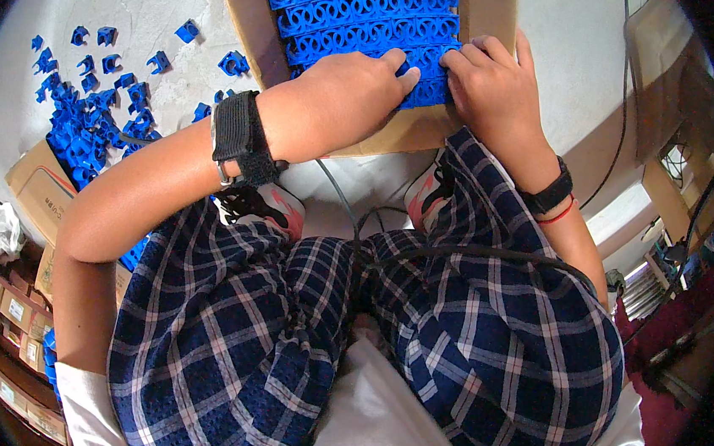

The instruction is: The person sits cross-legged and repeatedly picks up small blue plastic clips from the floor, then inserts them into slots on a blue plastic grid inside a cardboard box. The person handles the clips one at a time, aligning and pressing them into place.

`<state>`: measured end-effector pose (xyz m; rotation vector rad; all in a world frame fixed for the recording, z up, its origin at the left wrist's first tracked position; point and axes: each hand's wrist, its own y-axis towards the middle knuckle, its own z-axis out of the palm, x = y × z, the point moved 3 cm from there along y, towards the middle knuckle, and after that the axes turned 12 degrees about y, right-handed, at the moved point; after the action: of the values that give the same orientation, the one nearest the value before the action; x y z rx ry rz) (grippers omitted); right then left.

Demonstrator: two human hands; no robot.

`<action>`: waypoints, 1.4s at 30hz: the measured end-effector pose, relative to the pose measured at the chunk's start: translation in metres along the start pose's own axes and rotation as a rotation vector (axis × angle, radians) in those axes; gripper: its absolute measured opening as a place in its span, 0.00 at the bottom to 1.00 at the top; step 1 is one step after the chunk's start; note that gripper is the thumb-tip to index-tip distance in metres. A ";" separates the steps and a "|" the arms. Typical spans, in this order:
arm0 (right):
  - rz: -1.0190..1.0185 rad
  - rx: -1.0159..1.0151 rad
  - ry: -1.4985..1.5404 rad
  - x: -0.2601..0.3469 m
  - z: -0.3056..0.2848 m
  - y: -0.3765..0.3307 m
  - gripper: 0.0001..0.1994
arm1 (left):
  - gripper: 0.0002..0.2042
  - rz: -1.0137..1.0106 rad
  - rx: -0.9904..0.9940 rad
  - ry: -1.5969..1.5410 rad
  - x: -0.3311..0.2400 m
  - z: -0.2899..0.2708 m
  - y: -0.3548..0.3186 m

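Observation:
In front of me an open cardboard box (386, 132) holds several tight rows of blue plastic clips (366, 20), each with a rounded, open ring shape. My left hand (338, 98) reaches over the box's left edge, with its fingers bent down onto the nearest clips; the fingertips are partly hidden. At the right end of the same near row, my right hand (500, 87) has its thumb and fingers curled closely against the clips. Both hands are closed at the row, a short gap apart. A black strap sits on each wrist.
A pile of loose blue clips (84, 135) lies on the pale floor at the left, with more scattered toward the box. Beside the pile stands a cardboard carton (42, 183). Small boxes fill a shelf (14, 312) at lower left. A black cable (490, 253) crosses my lap.

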<state>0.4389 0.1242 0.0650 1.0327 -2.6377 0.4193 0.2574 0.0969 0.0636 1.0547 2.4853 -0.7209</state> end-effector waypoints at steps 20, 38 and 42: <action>-0.042 -0.067 0.060 0.002 0.002 -0.006 0.08 | 0.26 -0.045 0.000 0.034 -0.003 0.001 0.000; -0.033 -0.061 0.066 0.000 0.007 -0.005 0.08 | 0.29 -0.026 0.041 -0.087 0.009 0.002 0.005; -0.020 -0.135 0.106 0.002 0.000 -0.005 0.09 | 0.23 0.011 -0.090 -0.175 0.020 -0.013 0.010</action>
<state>0.4409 0.1196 0.0670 0.9660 -2.5219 0.2787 0.2502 0.1222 0.0611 0.9309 2.3383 -0.6615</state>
